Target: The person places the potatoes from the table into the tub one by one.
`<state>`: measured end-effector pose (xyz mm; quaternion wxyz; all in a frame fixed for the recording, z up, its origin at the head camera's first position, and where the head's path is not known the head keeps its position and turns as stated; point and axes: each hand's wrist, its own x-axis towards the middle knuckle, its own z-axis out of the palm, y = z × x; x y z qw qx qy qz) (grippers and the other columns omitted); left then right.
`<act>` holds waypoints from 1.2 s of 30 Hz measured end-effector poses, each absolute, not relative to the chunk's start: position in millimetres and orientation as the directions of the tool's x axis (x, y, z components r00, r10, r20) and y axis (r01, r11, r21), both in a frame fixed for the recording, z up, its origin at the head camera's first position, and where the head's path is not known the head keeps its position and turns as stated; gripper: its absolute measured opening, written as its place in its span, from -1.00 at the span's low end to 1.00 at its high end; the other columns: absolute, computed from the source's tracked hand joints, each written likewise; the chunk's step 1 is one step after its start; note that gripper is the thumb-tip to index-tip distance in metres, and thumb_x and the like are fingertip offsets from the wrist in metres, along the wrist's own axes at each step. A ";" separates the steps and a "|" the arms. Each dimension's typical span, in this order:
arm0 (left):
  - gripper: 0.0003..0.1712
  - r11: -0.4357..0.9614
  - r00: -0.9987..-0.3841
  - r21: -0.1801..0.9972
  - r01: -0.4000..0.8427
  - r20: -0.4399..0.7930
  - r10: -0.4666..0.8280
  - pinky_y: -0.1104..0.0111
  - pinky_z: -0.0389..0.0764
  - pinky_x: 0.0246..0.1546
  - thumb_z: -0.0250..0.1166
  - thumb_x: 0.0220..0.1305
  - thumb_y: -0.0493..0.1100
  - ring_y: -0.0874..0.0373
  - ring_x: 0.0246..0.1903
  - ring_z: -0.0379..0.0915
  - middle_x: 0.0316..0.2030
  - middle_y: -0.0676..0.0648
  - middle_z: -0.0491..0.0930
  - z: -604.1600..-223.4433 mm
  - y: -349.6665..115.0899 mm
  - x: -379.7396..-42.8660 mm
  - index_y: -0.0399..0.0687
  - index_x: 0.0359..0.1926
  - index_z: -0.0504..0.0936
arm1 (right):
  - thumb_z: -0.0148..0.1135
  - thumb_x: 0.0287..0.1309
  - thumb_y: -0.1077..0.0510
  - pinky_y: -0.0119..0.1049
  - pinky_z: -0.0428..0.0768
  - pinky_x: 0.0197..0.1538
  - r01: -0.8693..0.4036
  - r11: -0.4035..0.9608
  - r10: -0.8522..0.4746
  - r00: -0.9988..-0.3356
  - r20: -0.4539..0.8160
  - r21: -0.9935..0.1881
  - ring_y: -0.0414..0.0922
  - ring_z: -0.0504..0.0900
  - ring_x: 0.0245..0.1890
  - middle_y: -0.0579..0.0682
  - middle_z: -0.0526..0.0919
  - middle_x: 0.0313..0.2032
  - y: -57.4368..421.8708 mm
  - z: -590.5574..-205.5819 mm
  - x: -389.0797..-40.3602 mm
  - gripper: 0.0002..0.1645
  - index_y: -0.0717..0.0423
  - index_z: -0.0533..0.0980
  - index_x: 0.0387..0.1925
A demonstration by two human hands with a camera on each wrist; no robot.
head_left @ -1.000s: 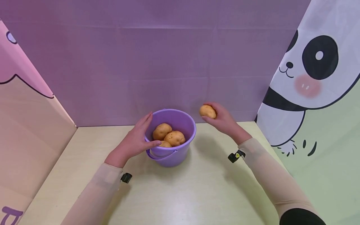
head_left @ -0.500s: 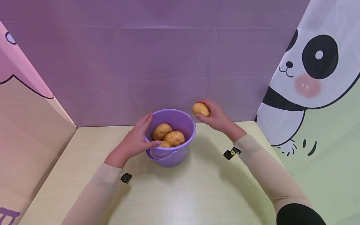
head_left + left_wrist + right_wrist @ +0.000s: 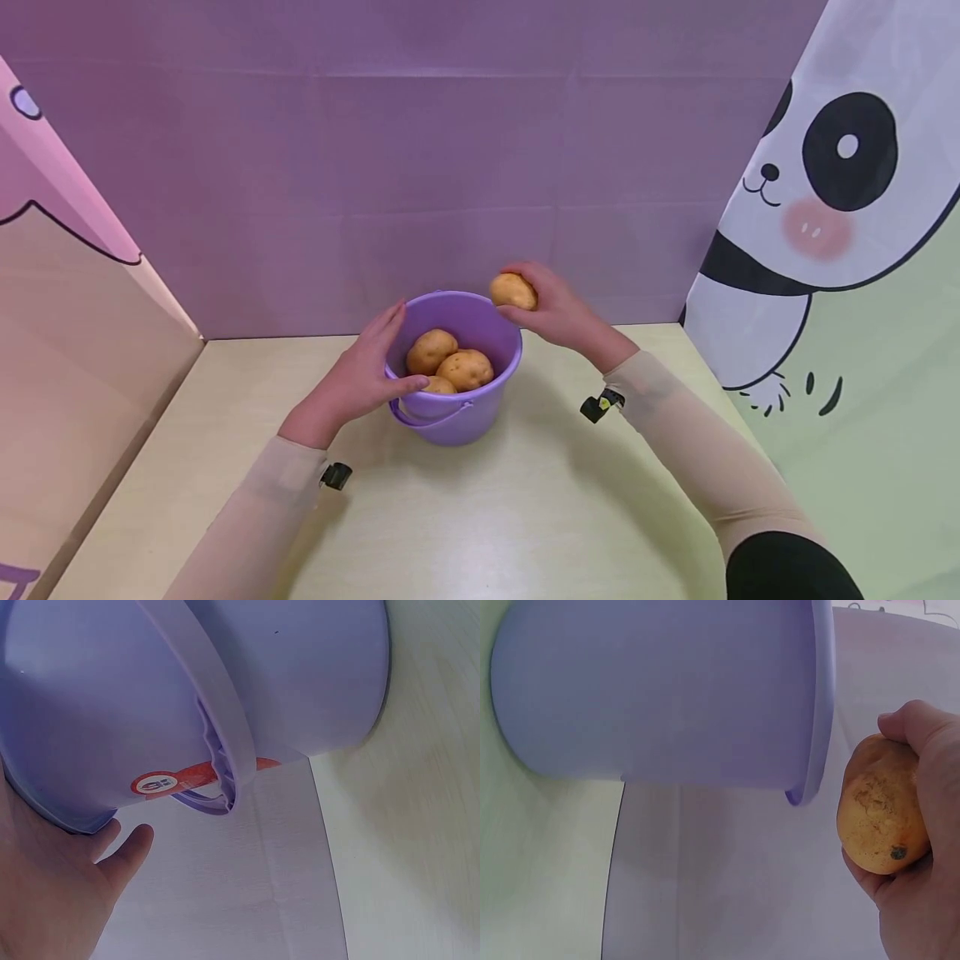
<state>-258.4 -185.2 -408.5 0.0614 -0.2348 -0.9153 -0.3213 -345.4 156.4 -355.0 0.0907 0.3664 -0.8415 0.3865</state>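
Observation:
A purple bucket (image 3: pixel 465 417) stands upright on the table with several potatoes (image 3: pixel 466 369) inside. My left hand (image 3: pixel 358 372) rests against the left of its rim, fingers straight along the far side and thumb reaching over the near side. In the left wrist view, the left hand (image 3: pixel 56 877) lies at the rim beside the bucket's wall (image 3: pixel 315 675). My right hand (image 3: pixel 551 308) grips another potato (image 3: pixel 513 292) between thumb and fingers, raised at the bucket's far right rim. Seen from the right wrist, this potato (image 3: pixel 881 806) has a dark spot and is held just beyond the rim.
The bucket's handle (image 3: pixel 431 419) hangs down on its near side. Behind the pale wooden table (image 3: pixel 465 525) rises a purple cloth wall (image 3: pixel 450 167). Printed side panels flank it, a panda panel (image 3: pixel 832 225) on the right and a pink and beige one (image 3: pixel 82 333) on the left.
My right hand has moved left with the potato, from beside the bucket to its far right rim. The left hand and the bucket have stayed in place.

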 end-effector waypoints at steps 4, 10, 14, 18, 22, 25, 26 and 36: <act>0.43 0.683 -0.883 0.561 0.468 0.265 0.388 -0.27 0.05 0.65 0.55 0.29 0.30 -0.26 0.74 -0.22 0.78 -0.24 -0.14 -408.1 -185.4 -258.1 -0.31 0.77 -0.09 | 0.52 0.38 0.10 -0.02 0.66 0.08 -0.701 0.424 -0.570 -0.699 0.432 -0.574 0.06 0.61 0.06 0.14 0.64 0.18 148.3 -355.1 -345.5 -0.30 0.24 0.52 0.44; 0.43 0.685 -0.883 0.558 0.469 0.265 0.388 -0.28 0.05 0.65 0.55 0.30 0.30 -0.27 0.74 -0.21 0.78 -0.25 -0.13 -409.5 -186.1 -258.1 -0.30 0.78 -0.10 | 0.52 0.39 0.09 -0.02 0.66 0.14 -0.702 0.420 -0.597 -0.691 0.408 -0.575 0.05 0.60 0.11 0.14 0.62 0.20 137.3 -355.0 -343.3 -0.28 0.24 0.50 0.45; 0.43 0.681 -0.882 0.561 0.471 0.266 0.390 -0.30 0.06 0.64 0.54 0.30 0.31 -0.26 0.74 -0.21 0.78 -0.23 -0.14 -409.4 -186.4 -257.7 -0.28 0.78 -0.11 | 0.53 0.39 0.09 -0.02 0.66 0.16 -0.703 0.412 -0.615 -0.684 0.392 -0.580 0.06 0.59 0.12 0.15 0.61 0.21 130.6 -354.1 -340.8 -0.27 0.26 0.50 0.46; 0.43 0.680 -0.881 0.561 0.471 0.264 0.392 -0.31 0.07 0.63 0.53 0.31 0.33 -0.26 0.74 -0.21 0.79 -0.21 -0.14 -408.9 -186.7 -257.4 -0.26 0.79 -0.12 | 0.56 0.36 0.10 -0.05 0.65 0.16 -0.718 0.406 -0.634 -0.667 0.391 -0.566 0.06 0.59 0.12 0.16 0.62 0.20 123.9 -353.9 -339.9 -0.27 0.28 0.51 0.44; 0.42 0.682 -0.882 0.561 0.469 0.263 0.391 -0.31 0.07 0.64 0.52 0.31 0.33 -0.25 0.74 -0.21 0.79 -0.21 -0.14 -408.9 -186.6 -257.4 -0.26 0.79 -0.11 | 0.58 0.35 0.10 -0.09 0.66 0.16 -0.735 0.399 -0.658 -0.646 0.388 -0.548 0.03 0.60 0.10 0.13 0.62 0.19 117.7 -353.9 -339.6 -0.30 0.24 0.53 0.40; 0.41 0.681 -0.883 0.563 0.467 0.263 0.388 -0.30 0.07 0.64 0.53 0.32 0.32 -0.25 0.74 -0.21 0.79 -0.22 -0.14 -409.4 -186.7 -257.1 -0.26 0.79 -0.11 | 0.59 0.34 0.11 -0.08 0.66 0.16 -0.753 0.395 -0.679 -0.625 0.386 -0.526 0.02 0.60 0.08 0.12 0.62 0.17 113.3 -353.7 -339.5 -0.31 0.25 0.54 0.38; 0.41 0.680 -0.884 0.565 0.467 0.263 0.387 -0.30 0.07 0.64 0.53 0.31 0.32 -0.25 0.74 -0.21 0.79 -0.22 -0.14 -409.6 -186.8 -257.0 -0.26 0.79 -0.11 | 0.59 0.34 0.11 -0.08 0.66 0.15 -0.758 0.395 -0.684 -0.620 0.384 -0.519 0.02 0.60 0.08 0.12 0.62 0.17 112.1 -353.8 -339.2 -0.31 0.26 0.54 0.38; 0.41 0.685 -0.880 0.553 0.475 0.281 0.383 -0.27 0.09 0.64 0.55 0.31 0.28 -0.24 0.74 -0.17 0.78 -0.23 -0.11 -411.5 -186.6 -258.0 -0.29 0.78 -0.08 | 0.58 0.36 0.05 -0.11 0.67 0.15 -0.782 0.411 -0.697 -0.601 0.391 -0.470 -0.01 0.63 0.07 0.11 0.61 0.21 105.0 -358.0 -342.3 -0.28 0.24 0.54 0.41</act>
